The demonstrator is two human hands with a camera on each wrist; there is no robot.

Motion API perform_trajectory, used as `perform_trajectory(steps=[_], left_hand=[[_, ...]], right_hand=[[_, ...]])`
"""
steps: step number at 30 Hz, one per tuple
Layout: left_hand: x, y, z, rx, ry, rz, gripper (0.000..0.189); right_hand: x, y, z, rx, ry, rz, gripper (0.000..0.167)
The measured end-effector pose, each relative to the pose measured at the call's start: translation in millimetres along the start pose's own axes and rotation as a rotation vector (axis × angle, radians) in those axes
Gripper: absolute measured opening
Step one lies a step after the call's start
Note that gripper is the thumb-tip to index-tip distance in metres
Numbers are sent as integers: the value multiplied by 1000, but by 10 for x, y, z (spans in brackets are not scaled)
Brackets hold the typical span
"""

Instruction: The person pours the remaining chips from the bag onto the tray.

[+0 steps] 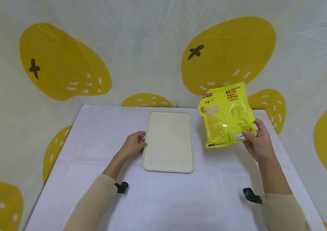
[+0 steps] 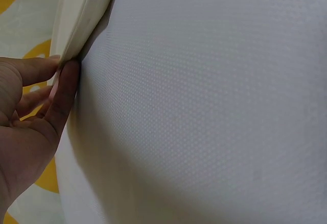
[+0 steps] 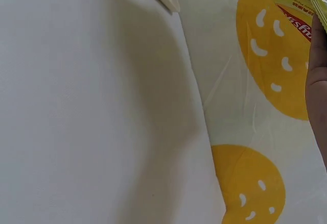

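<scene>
On table [image 1: 209, 189], tray [image 1: 169, 141], long axis front-to-back

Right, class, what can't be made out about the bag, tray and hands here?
Head: small print on the bag, too small to read.
Head: part of the right hand, behind the bag.
Left wrist: much of the tray, cut by the top edge.
Right wrist: much of the bag, cut by the top and right edges.

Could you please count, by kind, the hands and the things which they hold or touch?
Hands: 2 (left hand, right hand)
Bag: 1, yellow, in the right hand
Tray: 1, at the left hand
Total: 4
</scene>
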State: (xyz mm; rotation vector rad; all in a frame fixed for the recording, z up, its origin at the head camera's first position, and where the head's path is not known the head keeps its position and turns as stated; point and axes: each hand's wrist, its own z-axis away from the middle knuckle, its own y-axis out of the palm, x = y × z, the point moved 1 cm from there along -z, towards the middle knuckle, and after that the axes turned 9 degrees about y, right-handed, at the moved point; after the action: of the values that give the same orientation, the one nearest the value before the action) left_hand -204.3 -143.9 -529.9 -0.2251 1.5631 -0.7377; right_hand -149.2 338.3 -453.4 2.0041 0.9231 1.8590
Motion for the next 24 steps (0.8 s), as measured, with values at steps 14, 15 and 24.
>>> perform_trajectory(steps=[14, 15, 24], left_hand=[[-18, -14, 7, 12, -5, 7, 56], [-17, -12, 6, 12, -6, 8, 56], [1, -10, 3, 7, 2, 3, 55]], right_hand=[[177, 390, -245, 129, 56, 155, 49], [190, 403, -261, 133, 63, 172, 49], [270, 502, -361, 94, 118, 380, 46]])
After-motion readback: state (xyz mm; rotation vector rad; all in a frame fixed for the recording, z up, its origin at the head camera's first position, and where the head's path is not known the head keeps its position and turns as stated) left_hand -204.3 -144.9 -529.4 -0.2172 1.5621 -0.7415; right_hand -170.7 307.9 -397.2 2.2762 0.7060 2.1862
